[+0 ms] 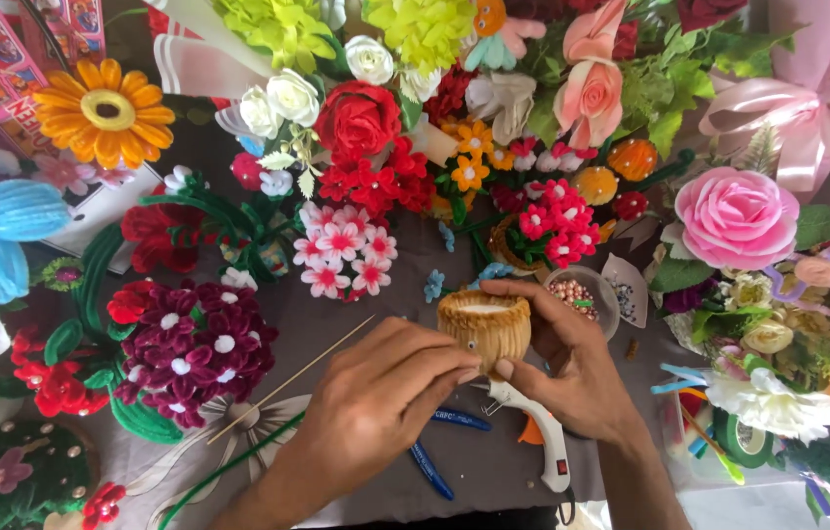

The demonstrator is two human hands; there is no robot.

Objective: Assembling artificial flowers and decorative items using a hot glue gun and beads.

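Small woven basket (484,329), tan w/ a pale rim, sits between both my hands just above the surface (493,471). My right hand (572,363) wraps it from behind, fingers (523,291) curled over the far rim & thumb pressed on the near side. My left hand (385,388) closes in from the left, fingertips touching its lower wall. White glue gun (537,437) lies right below, blue pens (431,471) beside it. Thin wooden stick (287,383) left of my left hand; bead dish (582,294) just behind the basket
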